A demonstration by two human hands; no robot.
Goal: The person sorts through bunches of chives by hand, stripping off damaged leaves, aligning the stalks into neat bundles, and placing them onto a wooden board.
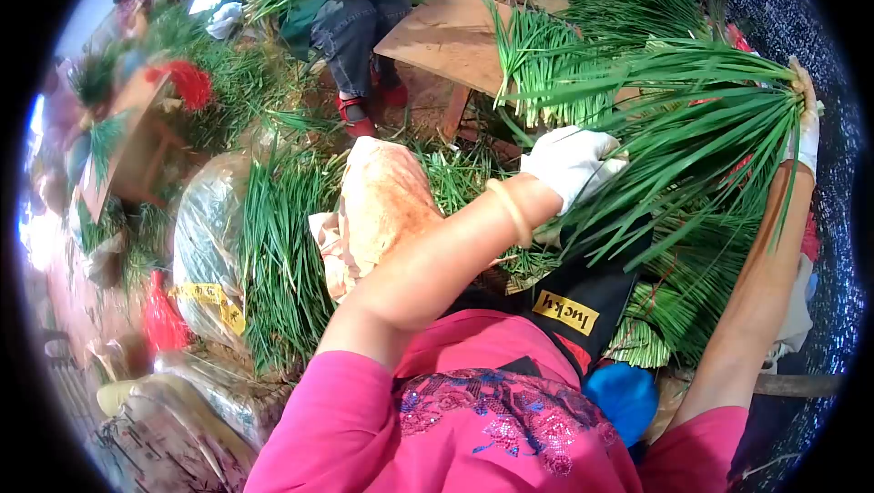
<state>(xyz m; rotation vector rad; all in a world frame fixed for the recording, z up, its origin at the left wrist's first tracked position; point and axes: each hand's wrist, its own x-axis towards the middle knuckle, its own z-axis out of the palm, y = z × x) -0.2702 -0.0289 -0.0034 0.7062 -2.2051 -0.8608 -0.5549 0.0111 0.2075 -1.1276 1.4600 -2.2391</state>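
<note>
My right hand [805, 129], in a white glove, holds a fanned bunch of garlic chives [701, 129] by the stem ends at the right. Their long green leaves spread leftward toward my left hand [569, 165]. That hand, also white-gloved, has its fingers curled closed at the leaves on the bunch's left side; exactly which blades it pinches is partly hidden. Below the bunch, more chives [642, 325] lie stacked, cut ends showing. Behind my left hand, a bundle of chives [546, 65] with pale stems rests at the edge of a wooden board [446, 38].
Across from me sits a person [350, 29] in gloves with chives over the lap. A cloth-covered knee [387, 193] and chives [287, 252] lie left of my arm. Further left are a clear plastic bag [211, 229] and red plastic ties [162, 315]. Loose leaves litter the ground.
</note>
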